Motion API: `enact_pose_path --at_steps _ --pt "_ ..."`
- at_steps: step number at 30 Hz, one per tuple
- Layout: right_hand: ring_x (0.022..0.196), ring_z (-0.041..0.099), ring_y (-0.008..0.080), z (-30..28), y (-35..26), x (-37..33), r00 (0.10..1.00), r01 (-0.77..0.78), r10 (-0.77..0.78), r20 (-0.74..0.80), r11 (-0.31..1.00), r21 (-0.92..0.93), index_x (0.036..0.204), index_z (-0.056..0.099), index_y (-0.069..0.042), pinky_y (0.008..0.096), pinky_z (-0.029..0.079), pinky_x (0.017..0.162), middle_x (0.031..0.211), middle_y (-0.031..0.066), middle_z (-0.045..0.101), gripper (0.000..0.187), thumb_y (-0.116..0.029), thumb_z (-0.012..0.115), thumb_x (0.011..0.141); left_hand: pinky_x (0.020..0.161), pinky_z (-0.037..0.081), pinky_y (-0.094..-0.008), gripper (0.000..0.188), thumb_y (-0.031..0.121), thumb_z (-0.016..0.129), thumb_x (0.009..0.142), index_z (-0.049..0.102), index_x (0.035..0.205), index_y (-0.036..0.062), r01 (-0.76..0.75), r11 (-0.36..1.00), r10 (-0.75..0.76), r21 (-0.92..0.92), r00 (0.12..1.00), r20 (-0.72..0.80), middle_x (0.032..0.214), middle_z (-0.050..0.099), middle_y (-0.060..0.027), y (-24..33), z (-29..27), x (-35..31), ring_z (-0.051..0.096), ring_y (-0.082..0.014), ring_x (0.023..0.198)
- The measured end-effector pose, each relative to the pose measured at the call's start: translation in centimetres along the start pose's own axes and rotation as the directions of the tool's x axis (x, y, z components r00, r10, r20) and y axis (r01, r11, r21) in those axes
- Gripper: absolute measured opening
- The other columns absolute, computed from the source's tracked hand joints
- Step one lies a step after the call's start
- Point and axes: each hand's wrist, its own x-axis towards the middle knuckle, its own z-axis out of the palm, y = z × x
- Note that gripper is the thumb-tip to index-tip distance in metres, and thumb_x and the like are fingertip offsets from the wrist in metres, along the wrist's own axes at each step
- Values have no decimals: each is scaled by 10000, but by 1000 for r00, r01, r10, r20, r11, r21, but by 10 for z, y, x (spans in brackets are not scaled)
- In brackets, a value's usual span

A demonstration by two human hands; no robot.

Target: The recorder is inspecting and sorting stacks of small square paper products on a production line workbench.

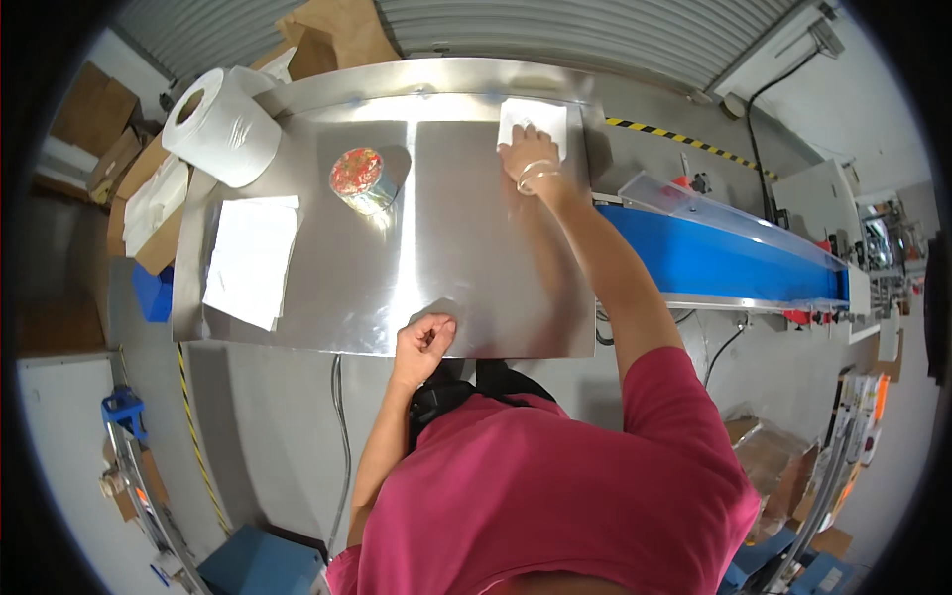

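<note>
Across the centre of the frame, a broad, shiny stainless-steel table. At the right, a long blue conveyor belt. At upper left, a fat roll of white paper; below it, a loose pile of plain white sheets on the table. Left of the frame's upper centre, upright by the look of it, a metallic cylinder with a red-and-gold speckled top. Hands well apart: right hand laid over a small white rectangular sheet, fingers extended rather than wrapped around it; left hand loosely curled at the near edge, with no object visible in it.

Done so far: small sheet placed on the metal at the table's upper right, near the far edge, under the palm side. Left to do, probably: whatever follows before letting go; cannot tell how much from one view. In looks, pale, thin, flat and square-cornered, with faint greyish marks or creases beside the fingers.
</note>
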Motion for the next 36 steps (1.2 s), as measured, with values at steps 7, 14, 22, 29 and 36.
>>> enact_pose_path --at_steps 7,14,22,29,36 --pt "1029 563 369 -48 -30 -41 909 190 -309 279 903 385 1064 632 -75 403 448 887 1155 174 587 528 -531 435 883 547 371 -189 131 138 613 889 638 897 10 29 997 -26 66 998 -51 664 528 63 18 3 6 442 -28 602" --pt "1003 564 305 -26 8 -49 985 171 -153 -77 858 484 1121 605 -60 373 449 885 1059 140 614 440 -309 677 766 856 435 -391 276 140 628 804 619 1066 51 -438 573 537 693 839 86 1152 586 -124 41 31 42 527 -326 1049" --pt "847 609 242 5 22 -64 990 132 -132 -39 830 541 1148 602 -55 322 492 783 988 115 601 504 -328 706 737 1020 229 -592 594 414 507 887 346 1402 165 -283 137 362 949 906 218 1454 289 -149 33 61 97 213 -399 1346" --pt "828 628 211 -11 28 -119 989 83 -145 12 631 771 1057 637 -59 303 513 744 982 106 632 341 -177 716 746 963 268 -637 635 454 553 847 353 1403 223 -248 155 336 956 923 185 1489 205 -153 27 73 35 195 -420 1346" --pt "702 641 167 -9 18 -148 1000 5 19 -16 497 868 1024 645 -63 260 528 626 878 85 645 297 -112 728 743 975 258 -594 592 400 607 823 424 1366 254 -219 176 321 960 934 155 1475 254 -145 22 75 27 219 -395 1342"
